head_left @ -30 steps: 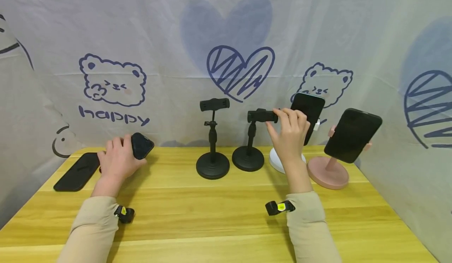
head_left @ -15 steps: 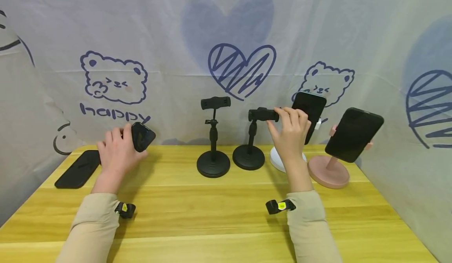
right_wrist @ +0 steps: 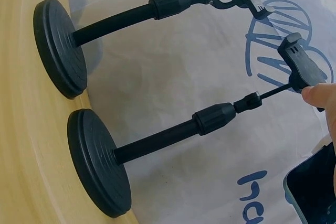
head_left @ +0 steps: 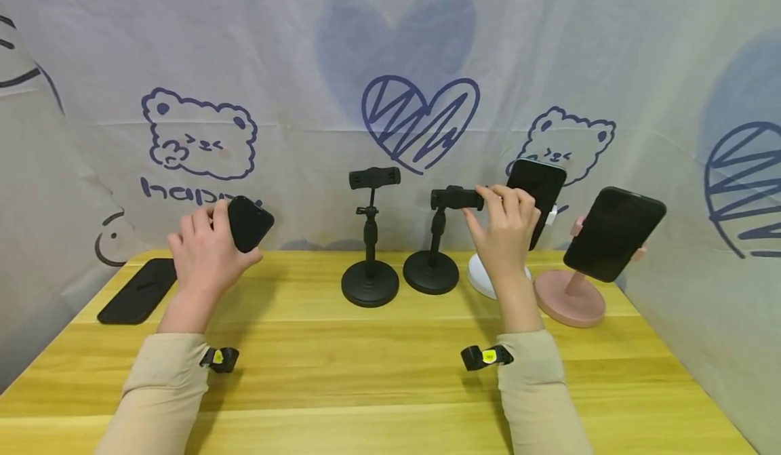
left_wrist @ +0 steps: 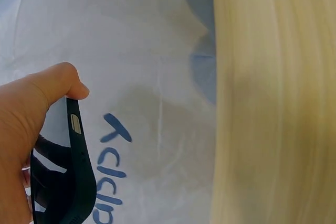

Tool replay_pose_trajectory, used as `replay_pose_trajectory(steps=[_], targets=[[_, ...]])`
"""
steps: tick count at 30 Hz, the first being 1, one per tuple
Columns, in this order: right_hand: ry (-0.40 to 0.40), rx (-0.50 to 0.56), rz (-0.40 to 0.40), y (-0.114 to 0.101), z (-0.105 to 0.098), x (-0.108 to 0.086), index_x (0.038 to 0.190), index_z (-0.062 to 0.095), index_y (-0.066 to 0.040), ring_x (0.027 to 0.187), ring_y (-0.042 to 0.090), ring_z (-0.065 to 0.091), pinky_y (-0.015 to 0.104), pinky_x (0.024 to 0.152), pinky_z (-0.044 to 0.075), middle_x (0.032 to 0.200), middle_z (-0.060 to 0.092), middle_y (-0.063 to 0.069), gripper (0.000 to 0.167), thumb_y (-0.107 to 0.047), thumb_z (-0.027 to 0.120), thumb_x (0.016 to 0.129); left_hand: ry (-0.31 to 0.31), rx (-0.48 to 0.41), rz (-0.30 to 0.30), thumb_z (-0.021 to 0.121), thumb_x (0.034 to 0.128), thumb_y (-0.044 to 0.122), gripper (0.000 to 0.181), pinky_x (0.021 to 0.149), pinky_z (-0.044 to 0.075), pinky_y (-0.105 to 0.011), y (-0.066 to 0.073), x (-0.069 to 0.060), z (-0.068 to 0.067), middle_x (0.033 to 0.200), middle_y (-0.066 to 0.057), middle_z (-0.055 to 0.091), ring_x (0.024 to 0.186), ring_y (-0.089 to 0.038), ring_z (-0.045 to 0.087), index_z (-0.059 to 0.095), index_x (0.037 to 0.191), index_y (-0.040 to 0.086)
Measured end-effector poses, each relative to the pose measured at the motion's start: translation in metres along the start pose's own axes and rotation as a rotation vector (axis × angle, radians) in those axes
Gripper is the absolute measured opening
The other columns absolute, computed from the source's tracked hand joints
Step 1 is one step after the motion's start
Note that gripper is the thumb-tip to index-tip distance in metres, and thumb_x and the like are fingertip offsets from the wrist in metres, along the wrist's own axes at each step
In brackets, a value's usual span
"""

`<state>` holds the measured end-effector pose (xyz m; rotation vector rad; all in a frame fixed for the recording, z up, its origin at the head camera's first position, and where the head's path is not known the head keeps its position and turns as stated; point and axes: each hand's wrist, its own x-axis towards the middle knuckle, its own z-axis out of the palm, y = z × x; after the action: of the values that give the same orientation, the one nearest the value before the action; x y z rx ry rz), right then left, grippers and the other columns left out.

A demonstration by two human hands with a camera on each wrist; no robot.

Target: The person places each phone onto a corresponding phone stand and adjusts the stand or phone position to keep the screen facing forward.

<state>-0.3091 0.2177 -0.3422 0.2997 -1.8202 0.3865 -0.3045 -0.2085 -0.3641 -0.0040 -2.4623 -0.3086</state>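
My left hand (head_left: 206, 251) grips a black phone (head_left: 251, 224) above the table's left back part; in the left wrist view the phone (left_wrist: 81, 166) stands edge-on, with the thumb at its end. My right hand (head_left: 505, 238) pinches the right end of the clamp (head_left: 454, 198) on the right-hand black stand (head_left: 430, 272). In the right wrist view that clamp (right_wrist: 302, 65) has a fingertip at its lower end. The other black stand (head_left: 369, 284) is just left, its clamp (head_left: 374, 177) holding nothing.
Another black phone (head_left: 137, 292) lies flat at the table's left. On the right, a white stand (head_left: 482, 277) and a pink stand (head_left: 570, 299) each carry a phone. A printed cloth (head_left: 293, 48) hangs behind the wooden table (head_left: 342, 380).
My left hand has raised the phone off the tabletop and shifted it slightly right. The right hand keeps its pinch on the clamp.
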Motion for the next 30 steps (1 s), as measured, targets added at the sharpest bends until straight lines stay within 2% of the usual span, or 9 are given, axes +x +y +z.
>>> replay_pose_trajectory(steps=[7,14,24,30], targets=[[-0.003,0.009,-0.014,0.003,-0.003,0.000,0.112,0.069,-0.005,0.106,0.036,0.044,0.052,0.082,0.030,0.110,0.061,0.016,0.033,-0.021,0.076,0.084,0.066,-0.017,0.029,0.087,0.0636,0.038,0.098,0.078,0.032,-0.060,0.009,-0.001,-0.007,0.128,-0.028,0.043,0.108,-0.047,0.038,0.035,0.138,0.003],[0.008,0.023,-0.017,0.004,-0.003,0.001,0.111,0.069,-0.006,0.106,0.036,0.043,0.052,0.081,0.030,0.110,0.060,0.016,0.031,-0.020,0.076,0.084,0.178,-0.023,0.079,0.086,0.0626,0.038,0.094,0.074,0.035,-0.058,0.016,0.000,-0.016,0.123,-0.028,0.047,0.105,-0.046,0.043,0.039,0.135,0.001],[-0.009,0.035,-0.006,0.007,-0.005,0.002,0.113,0.070,-0.007,0.107,0.036,0.043,0.053,0.085,0.029,0.111,0.060,0.017,0.031,-0.020,0.075,0.085,0.228,-0.040,0.107,0.086,0.0624,0.040,0.095,0.074,0.036,-0.056,0.028,-0.001,-0.027,0.122,-0.028,0.047,0.106,-0.045,0.043,0.039,0.136,0.003],[-0.016,0.033,-0.007,0.008,-0.007,0.002,0.113,0.070,-0.007,0.107,0.036,0.043,0.053,0.087,0.029,0.112,0.061,0.016,0.031,-0.019,0.075,0.085,0.266,-0.052,0.129,0.083,0.0643,0.039,0.090,0.074,0.038,-0.057,0.033,-0.001,-0.030,0.122,-0.028,0.048,0.104,-0.046,0.044,0.040,0.135,0.003]])
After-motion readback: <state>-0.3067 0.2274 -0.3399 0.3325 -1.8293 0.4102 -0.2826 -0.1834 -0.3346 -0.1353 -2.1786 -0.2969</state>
